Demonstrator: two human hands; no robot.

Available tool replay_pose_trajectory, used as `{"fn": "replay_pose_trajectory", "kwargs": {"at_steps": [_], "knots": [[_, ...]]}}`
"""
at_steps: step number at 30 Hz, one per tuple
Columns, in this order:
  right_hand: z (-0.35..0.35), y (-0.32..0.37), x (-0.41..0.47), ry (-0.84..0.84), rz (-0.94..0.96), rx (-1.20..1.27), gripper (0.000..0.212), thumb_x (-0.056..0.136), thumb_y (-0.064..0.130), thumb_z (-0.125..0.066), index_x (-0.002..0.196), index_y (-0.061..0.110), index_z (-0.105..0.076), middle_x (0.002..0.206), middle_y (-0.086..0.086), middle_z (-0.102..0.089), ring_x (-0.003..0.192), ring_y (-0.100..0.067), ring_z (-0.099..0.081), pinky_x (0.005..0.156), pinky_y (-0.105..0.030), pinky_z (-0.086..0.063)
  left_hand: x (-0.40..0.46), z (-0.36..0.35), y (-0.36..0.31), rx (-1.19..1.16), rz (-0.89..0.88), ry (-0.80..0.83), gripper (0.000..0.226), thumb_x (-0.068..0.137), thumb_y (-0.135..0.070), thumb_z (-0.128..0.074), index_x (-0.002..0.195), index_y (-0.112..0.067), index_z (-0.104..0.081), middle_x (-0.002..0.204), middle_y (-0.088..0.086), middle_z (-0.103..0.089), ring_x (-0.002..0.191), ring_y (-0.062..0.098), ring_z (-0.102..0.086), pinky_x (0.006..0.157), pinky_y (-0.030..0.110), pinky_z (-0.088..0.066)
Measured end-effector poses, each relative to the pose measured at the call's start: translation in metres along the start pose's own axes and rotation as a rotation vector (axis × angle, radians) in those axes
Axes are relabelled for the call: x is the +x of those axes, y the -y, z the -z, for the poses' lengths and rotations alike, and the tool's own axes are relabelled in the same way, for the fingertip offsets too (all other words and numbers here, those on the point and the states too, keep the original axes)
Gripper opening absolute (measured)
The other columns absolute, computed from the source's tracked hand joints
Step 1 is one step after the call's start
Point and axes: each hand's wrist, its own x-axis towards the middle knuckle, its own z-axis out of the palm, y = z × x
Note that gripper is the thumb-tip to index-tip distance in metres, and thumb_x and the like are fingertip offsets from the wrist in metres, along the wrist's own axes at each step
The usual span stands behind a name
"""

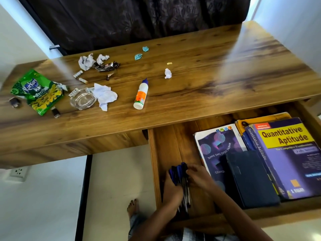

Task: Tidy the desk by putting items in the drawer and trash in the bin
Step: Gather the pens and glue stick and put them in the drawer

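Note:
The wooden drawer (175,143) stands pulled out below the desk's right half. Inside its left part, my left hand (171,188) grips a bundle of blue-capped pens (181,173), low over the drawer floor. My right hand (199,176) holds the same bundle from the right side. On the desk (199,87) lie a white glue bottle (141,94), a green snack packet (37,92), crumpled white papers (105,95), a dark foil wrapper (106,66), small batteries (80,77) and blue scraps (138,56).
Books fill the drawer's right side: a purple notebook (218,145), a dark blue diary (251,180) and a thick "Quantitative Aptitude" book (288,153). A glass ashtray (82,100) sits on the desk. A dark curtain hangs behind. My bare foot (132,206) is on the white floor.

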Motion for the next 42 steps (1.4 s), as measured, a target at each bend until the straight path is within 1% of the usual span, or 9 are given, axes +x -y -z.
{"fn": "replay_pose_trajectory", "kwargs": {"at_steps": [4, 8, 13, 21, 30, 34, 37, 40, 42], "knots": [[0.003, -0.001, 0.003, -0.065, 0.145, -0.212, 0.030, 0.089, 0.002, -0.052, 0.117, 0.008, -0.058, 0.107, -0.004, -0.064, 0.085, -0.008, -0.056, 0.064, -0.005, -0.042, -0.002, -0.001, -0.005, 0.228, -0.119, 0.001, 0.074, 0.094, -0.009, -0.051, 0.152, -0.024, -0.006, 0.158, 0.001, -0.008, 0.142, 0.020, -0.023, 0.113, 0.034, -0.033], [0.005, -0.005, 0.008, -0.117, 0.191, -0.375, 0.049, 0.086, 0.009, -0.061, 0.132, 0.012, -0.046, 0.128, -0.009, -0.047, 0.112, -0.020, -0.054, 0.090, -0.020, -0.041, 0.006, 0.006, -0.007, 0.725, -0.331, 0.058, 0.078, 0.096, -0.009, -0.048, 0.150, -0.019, 0.007, 0.158, -0.001, 0.018, 0.146, 0.024, 0.008, 0.117, 0.036, -0.016], [0.001, -0.007, 0.007, -0.109, 0.256, -0.548, 0.048, 0.086, 0.002, -0.052, 0.131, 0.015, -0.046, 0.126, -0.013, -0.040, 0.104, -0.033, -0.056, 0.091, -0.034, -0.047, 0.010, 0.005, -0.008, 1.100, -0.328, 0.177, 0.079, 0.096, -0.017, -0.047, 0.150, -0.015, 0.010, 0.159, 0.006, 0.008, 0.146, 0.029, 0.007, 0.118, 0.044, -0.018], [0.008, -0.012, 0.010, 0.022, 0.268, -0.622, 0.048, 0.084, 0.002, -0.056, 0.129, 0.018, -0.046, 0.126, -0.012, -0.042, 0.102, -0.027, -0.058, 0.090, -0.034, -0.051, 0.009, 0.005, -0.004, 1.135, -0.324, 0.064, 0.081, 0.093, -0.012, -0.054, 0.151, -0.014, 0.001, 0.158, 0.011, -0.007, 0.145, 0.033, -0.008, 0.108, 0.038, -0.038], [0.003, -0.016, 0.013, 0.069, 0.311, -0.665, 0.054, 0.086, 0.002, -0.051, 0.137, 0.014, -0.038, 0.130, -0.014, -0.050, 0.125, -0.031, -0.043, 0.098, -0.033, -0.041, 0.008, 0.013, -0.018, 1.288, -0.499, -0.003, 0.070, 0.096, -0.010, -0.047, 0.151, -0.010, -0.004, 0.158, 0.012, -0.010, 0.144, 0.031, -0.013, 0.118, 0.043, -0.016], [0.003, -0.014, 0.010, 0.068, 0.323, -0.661, 0.060, 0.084, 0.003, -0.057, 0.139, 0.015, -0.037, 0.128, -0.015, -0.049, 0.121, -0.030, -0.046, 0.097, -0.034, -0.044, 0.021, 0.018, -0.033, 1.239, -0.456, 0.049, 0.064, 0.092, -0.006, -0.054, 0.147, -0.010, -0.022, 0.153, 0.014, -0.022, 0.136, 0.032, -0.032, 0.111, 0.041, -0.032], [0.006, -0.016, 0.007, 0.082, 0.320, -0.639, 0.054, 0.084, 0.003, -0.058, 0.134, 0.014, -0.040, 0.118, -0.011, -0.055, 0.110, -0.025, -0.053, 0.087, -0.024, -0.047, 0.028, 0.022, -0.044, 1.268, -0.474, 0.042, 0.037, 0.091, -0.004, -0.053, 0.128, -0.008, -0.050, 0.139, 0.013, -0.042, 0.117, 0.028, -0.051, 0.097, 0.036, -0.046], [0.007, -0.019, 0.005, 0.101, 0.300, -0.607, 0.057, 0.083, 0.001, -0.057, 0.135, 0.014, -0.039, 0.101, -0.003, -0.052, 0.084, -0.013, -0.053, 0.061, -0.007, -0.041, 0.027, 0.025, -0.046, 1.350, -0.506, 0.038, 0.027, 0.092, -0.002, -0.051, 0.118, -0.006, -0.056, 0.126, 0.013, -0.052, 0.107, 0.028, -0.058, 0.089, 0.035, -0.049], [0.006, -0.020, 0.002, 0.109, 0.309, -0.592, 0.059, 0.083, 0.002, -0.058, 0.136, 0.013, -0.037, 0.104, -0.005, -0.053, 0.085, -0.013, -0.053, 0.062, -0.007, -0.040, 0.026, 0.025, -0.044, 1.414, -0.533, 0.032, 0.026, 0.092, -0.002, -0.050, 0.117, -0.004, -0.057, 0.122, 0.014, -0.055, 0.104, 0.028, -0.059, 0.087, 0.036, -0.049]]}}
